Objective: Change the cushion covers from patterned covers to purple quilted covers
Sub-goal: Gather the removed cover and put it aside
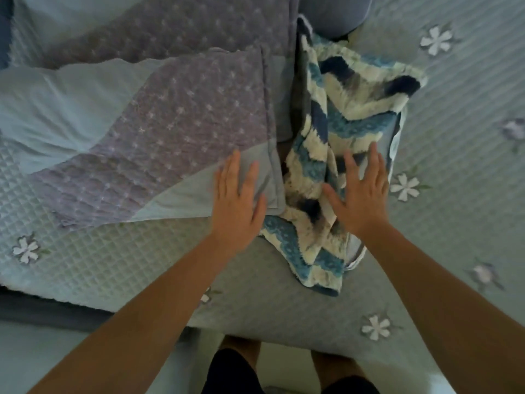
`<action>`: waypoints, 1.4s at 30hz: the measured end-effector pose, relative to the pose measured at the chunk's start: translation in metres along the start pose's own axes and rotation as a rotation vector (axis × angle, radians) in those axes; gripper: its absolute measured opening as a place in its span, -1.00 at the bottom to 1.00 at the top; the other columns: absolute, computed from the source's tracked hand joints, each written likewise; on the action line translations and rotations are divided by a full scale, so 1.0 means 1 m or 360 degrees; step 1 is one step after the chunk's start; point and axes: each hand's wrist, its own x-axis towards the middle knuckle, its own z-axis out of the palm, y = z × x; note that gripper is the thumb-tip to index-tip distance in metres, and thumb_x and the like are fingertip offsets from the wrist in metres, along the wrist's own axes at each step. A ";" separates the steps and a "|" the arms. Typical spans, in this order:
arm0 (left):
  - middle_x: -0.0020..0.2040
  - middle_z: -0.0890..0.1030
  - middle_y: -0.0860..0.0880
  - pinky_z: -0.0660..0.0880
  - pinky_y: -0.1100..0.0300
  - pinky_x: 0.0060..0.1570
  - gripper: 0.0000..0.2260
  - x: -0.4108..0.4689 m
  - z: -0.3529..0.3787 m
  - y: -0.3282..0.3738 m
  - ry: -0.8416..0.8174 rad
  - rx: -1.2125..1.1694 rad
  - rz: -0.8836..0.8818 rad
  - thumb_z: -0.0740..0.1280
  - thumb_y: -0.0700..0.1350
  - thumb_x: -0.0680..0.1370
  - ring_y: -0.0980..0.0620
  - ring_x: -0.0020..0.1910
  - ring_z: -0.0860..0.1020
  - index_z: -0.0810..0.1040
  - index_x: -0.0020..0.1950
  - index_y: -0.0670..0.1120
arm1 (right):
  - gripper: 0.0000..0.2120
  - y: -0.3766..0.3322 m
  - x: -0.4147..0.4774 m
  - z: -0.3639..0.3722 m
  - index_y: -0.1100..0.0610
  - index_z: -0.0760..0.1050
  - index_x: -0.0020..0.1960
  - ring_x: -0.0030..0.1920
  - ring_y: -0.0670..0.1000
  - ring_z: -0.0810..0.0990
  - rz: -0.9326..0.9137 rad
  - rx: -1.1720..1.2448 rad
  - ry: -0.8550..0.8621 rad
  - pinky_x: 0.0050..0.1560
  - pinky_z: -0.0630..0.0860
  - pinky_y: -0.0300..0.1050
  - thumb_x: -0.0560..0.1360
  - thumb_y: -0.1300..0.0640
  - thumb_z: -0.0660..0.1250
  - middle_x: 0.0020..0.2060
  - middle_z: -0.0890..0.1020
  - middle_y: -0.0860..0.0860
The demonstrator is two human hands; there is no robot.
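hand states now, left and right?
Left hand: open, fingers straight, flat on the purple quilted cover.
Right hand: open, fingers spread, flat on the patterned cover.

No lettering, label, brand or number is showing readably on the patterned cover (343, 115), purple quilted cover (181, 118) or bedspread (468, 92).

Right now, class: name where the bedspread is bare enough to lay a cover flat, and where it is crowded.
Free: the bedspread right of the patterned cover, and the near-left strip below the purple quilted cover. Crowded: the middle, where the covers meet, left hand on the purple one, right hand on the patterned one.
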 end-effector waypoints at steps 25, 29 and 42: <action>0.30 0.34 -0.24 0.34 -0.07 0.11 -0.38 0.028 0.153 0.129 -0.0476 0.0667 -0.0258 -0.03 0.36 0.58 -0.22 0.14 0.38 0.04 0.58 0.14 | -0.73 0.150 -0.033 0.050 0.25 0.43 -0.04 -0.06 0.25 0.50 -0.0042 0.0210 0.0168 -0.06 0.47 0.11 0.52 0.03 0.34 -0.01 0.48 0.22; 0.09 0.45 -0.22 0.37 -0.02 -0.03 -0.50 -0.011 0.162 0.136 -0.0410 0.0618 -0.0046 0.07 0.22 0.62 -0.21 0.00 0.45 0.25 0.53 0.09 | -0.65 0.148 -0.091 0.056 0.16 0.45 0.03 -0.02 0.23 0.50 0.0219 -0.0087 0.0181 0.07 0.37 0.13 0.51 -0.13 0.34 0.00 0.50 0.19; 0.09 0.39 -0.20 0.33 -0.06 0.05 -0.24 -0.048 0.131 0.144 -0.0266 0.0681 -0.0162 0.08 0.42 0.50 -0.16 0.00 0.39 -0.01 0.59 0.08 | -0.12 0.128 -0.038 0.013 -0.07 -0.16 0.61 0.09 0.31 0.43 -0.0386 -0.0017 -0.0326 0.00 0.47 0.09 0.50 0.29 0.29 0.23 0.34 0.26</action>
